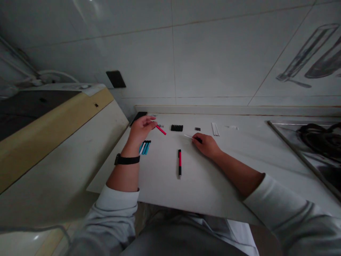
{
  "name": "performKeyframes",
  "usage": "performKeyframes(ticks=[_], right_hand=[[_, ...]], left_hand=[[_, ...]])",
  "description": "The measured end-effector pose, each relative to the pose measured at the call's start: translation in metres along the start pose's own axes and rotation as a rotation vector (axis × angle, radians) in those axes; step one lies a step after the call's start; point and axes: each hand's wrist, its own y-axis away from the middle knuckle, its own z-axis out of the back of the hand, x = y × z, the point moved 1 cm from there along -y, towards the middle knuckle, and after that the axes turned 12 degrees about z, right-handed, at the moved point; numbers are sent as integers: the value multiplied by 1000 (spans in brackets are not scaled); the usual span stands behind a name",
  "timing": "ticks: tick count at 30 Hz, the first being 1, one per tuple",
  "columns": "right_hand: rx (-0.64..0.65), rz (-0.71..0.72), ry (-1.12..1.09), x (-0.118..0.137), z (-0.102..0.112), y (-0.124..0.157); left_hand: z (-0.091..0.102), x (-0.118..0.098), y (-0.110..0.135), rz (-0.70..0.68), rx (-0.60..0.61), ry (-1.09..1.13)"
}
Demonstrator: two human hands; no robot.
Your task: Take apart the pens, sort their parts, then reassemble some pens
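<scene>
My left hand (141, 131) is raised over the white worktop (218, 185), pinching a red pen barrel (161, 130) at its left end. My right hand (206, 144) rests on the worktop with fingers closed on a thin white refill (188, 136) that points left. A finished red and black pen (179, 163) lies upright between my arms. Blue and white pen barrels (145, 147) lie just below my left hand. A row of black pen parts (177, 128) sits behind, with a small black piece (197, 129) and white strips (215, 129) further right.
A sink (314, 149) with dark items is at the right edge. A beige and yellow appliance top (61, 142) stands to the left of the worktop. A dark flat object (137, 117) lies at the back left corner. The tiled wall runs behind.
</scene>
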Motion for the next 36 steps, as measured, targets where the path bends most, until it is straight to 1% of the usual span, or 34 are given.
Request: performKeyframes(ticks=[2, 4, 7, 9, 11, 14, 18, 21, 25, 29, 36], right_hand=[[-10, 2, -5, 0, 0, 0], [-16, 4, 2, 0, 0, 1], [-8, 5, 14, 1, 1, 1], [0, -3, 13, 3, 2, 1], [3, -8, 13, 4, 3, 1], [7, -5, 23, 5, 3, 1], [10, -4, 25, 3, 3, 1], [10, 1, 22, 2, 3, 1], [11, 12, 19, 2, 3, 1], [11, 6, 20, 3, 3, 1], [9, 15, 31, 4, 3, 1]], left_hand=[[14, 1, 0, 30, 13, -50], [21, 5, 1, 72, 100, -165], [21, 15, 3, 118, 265, -374], [18, 22, 2, 128, 309, -481], [15, 27, 0, 142, 327, -533], [12, 30, 0, 158, 340, -586], [10, 28, 2, 155, 319, -685], [6, 31, 3, 129, 293, -755], [0, 39, 1, 67, 248, -811], [-3, 44, -2, 40, 233, -821], [2, 42, -4, 42, 274, -742]])
